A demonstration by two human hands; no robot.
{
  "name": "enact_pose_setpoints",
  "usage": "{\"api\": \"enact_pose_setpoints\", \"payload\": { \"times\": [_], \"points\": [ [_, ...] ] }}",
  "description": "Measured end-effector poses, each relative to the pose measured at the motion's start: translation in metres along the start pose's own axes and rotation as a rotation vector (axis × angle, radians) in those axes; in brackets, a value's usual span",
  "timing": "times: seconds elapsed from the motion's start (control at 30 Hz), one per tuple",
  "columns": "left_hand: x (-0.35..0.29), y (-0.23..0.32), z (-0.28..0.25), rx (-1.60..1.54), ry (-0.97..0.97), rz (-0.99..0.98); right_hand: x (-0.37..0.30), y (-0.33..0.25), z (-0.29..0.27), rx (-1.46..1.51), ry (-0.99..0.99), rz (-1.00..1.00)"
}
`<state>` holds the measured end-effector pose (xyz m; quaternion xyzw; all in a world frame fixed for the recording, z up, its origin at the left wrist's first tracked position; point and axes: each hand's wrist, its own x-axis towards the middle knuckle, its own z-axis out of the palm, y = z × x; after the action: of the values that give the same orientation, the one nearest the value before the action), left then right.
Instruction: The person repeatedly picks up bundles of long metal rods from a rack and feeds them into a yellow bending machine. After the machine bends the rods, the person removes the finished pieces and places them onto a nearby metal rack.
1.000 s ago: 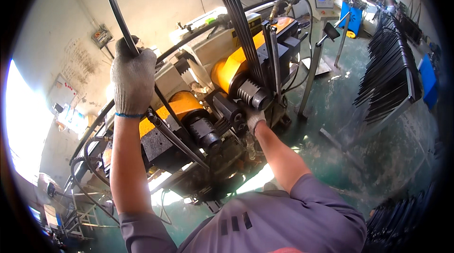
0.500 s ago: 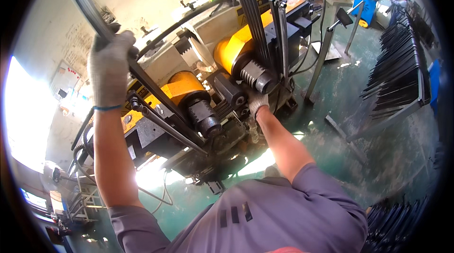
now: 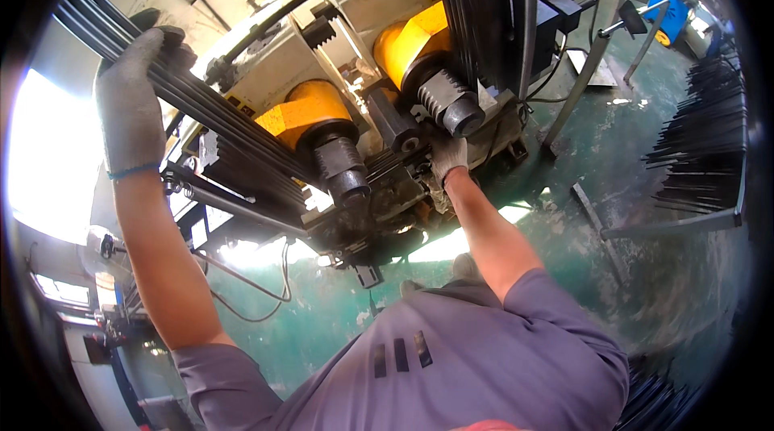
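Note:
My left hand [image 3: 133, 100], in a pale knitted glove with dark fingertips, is closed round a bundle of long dark metal rods [image 3: 234, 120]. Those rods slant from the upper left down to the left ribbed roller [image 3: 340, 166] of a bending machine. My right hand [image 3: 447, 158], gloved too, reaches in under the right ribbed roller [image 3: 451, 102], beside a dark central block [image 3: 393, 120]. Its fingers are hidden behind the machine parts, so their grip does not show. More dark rods [image 3: 458, 20] rise steeply past the right roller.
Orange housings [image 3: 310, 112] carry the rollers. On the right, a metal rack [image 3: 677, 225] holds many dark rods, with a slanting post [image 3: 576, 96] nearer the machine. A grey cable [image 3: 282, 274] loops at lower left above the green floor [image 3: 322, 318].
My left hand has swung left and outward with the rods, which now lean over more and show spread side by side. The view has shifted a little; my right hand stays by the block.

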<state>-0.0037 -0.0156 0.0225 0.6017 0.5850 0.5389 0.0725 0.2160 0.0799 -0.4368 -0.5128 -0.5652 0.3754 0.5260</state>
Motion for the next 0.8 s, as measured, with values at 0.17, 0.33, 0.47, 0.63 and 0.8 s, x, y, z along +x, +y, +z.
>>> {"api": "enact_pose_setpoints", "payload": {
  "times": [0.17,0.33,0.47,0.63,0.8],
  "points": [
    [-0.005,-0.002,-0.007,0.157,-0.022,0.036,-0.01,-0.026,-0.002,0.334,0.044,0.164],
    [-0.008,0.005,-0.001,0.132,0.011,0.045,-0.008,0.013,-0.002,-0.338,-0.118,-0.116],
    [-0.002,-0.009,-0.013,0.174,0.047,0.074,-0.012,-0.018,-0.008,-0.044,-0.101,-0.051],
    [-0.001,-0.004,-0.008,0.081,-0.007,0.046,-0.005,-0.007,-0.007,0.069,-0.095,-0.008],
    [0.001,-0.011,-0.025,0.266,-0.091,0.082,-0.008,-0.02,-0.007,0.062,-0.029,-0.024]
  ]
}}
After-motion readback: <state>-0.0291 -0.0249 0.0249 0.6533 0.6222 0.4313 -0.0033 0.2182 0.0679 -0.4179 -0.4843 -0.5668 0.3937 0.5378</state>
